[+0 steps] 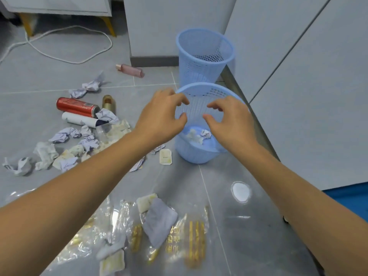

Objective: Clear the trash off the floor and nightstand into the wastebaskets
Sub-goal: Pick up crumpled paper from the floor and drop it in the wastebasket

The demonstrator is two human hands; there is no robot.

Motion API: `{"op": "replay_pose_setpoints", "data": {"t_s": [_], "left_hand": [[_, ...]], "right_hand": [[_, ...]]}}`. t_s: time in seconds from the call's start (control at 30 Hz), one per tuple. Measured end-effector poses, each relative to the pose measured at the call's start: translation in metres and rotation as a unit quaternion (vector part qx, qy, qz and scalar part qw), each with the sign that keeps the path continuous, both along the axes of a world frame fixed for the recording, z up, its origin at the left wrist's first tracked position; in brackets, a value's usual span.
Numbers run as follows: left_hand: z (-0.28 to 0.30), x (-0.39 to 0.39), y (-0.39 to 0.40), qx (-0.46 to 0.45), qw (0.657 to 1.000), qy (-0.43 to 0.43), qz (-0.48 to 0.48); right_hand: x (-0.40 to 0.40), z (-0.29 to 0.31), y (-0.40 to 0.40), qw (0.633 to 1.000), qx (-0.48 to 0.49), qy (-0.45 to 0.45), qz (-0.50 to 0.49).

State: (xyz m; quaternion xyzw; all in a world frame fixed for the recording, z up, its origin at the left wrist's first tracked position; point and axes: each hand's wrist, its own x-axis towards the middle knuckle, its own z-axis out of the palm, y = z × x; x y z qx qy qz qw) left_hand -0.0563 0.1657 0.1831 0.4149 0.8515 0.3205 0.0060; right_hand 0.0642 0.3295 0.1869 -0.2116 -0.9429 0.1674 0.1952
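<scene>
Both hands hover over the near blue wastebasket (199,154), the left hand (161,116) and right hand (231,122) loosely curled and holding nothing. Crumpled paper (199,135) lies inside it. More crumpled paper, a red can (77,106) and plastic wrappers (179,240) litter the floor (249,246).

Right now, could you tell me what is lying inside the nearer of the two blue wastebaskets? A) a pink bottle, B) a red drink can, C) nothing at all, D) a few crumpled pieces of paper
D: crumpled paper lies on the bottom of the nearer wastebasket, while the red can and the pink bottle both lie on the floor to its left.
</scene>
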Motion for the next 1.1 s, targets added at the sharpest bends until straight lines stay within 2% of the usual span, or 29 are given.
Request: {"op": "replay_pose_setpoints", "data": {"t_s": [0.1, 0.2, 0.33, 0.5, 0.67, 0.8, 0.9, 1.1], "left_hand": [[-0.014, 0.012, -0.048, 0.027, 0.999, -0.01, 0.014], [-0.04, 0.028, -0.091, 0.039, 0.998, -0.041, 0.029], [-0.097, 0.049, -0.13, -0.029, 0.992, -0.114, 0.051], [-0.159, 0.066, -0.154, -0.215, 0.959, -0.184, 0.013], [-0.188, 0.081, -0.154, -0.269, 0.942, -0.197, -0.022], [-0.199, 0.089, -0.147, -0.288, 0.946, -0.147, -0.019], [-0.203, 0.09, -0.146, -0.289, 0.946, -0.146, -0.007], [-0.198, 0.09, -0.153, -0.176, 0.962, -0.202, 0.053]], "right_hand": [[-0.002, 0.006, -0.046, 0.993, 0.007, 0.085, 0.083], [0.001, -0.003, -0.1, 0.977, 0.001, 0.122, 0.176], [0.009, -0.054, -0.145, 0.967, -0.024, 0.058, 0.246], [0.006, -0.134, -0.136, 0.972, -0.057, -0.134, 0.184], [-0.009, -0.172, -0.119, 0.967, -0.05, -0.213, 0.133], [-0.017, -0.19, -0.112, 0.958, -0.047, -0.261, 0.109], [-0.019, -0.199, -0.109, 0.948, -0.037, -0.297, 0.109], [-0.006, -0.203, -0.117, 0.963, 0.032, -0.237, 0.126]]}}
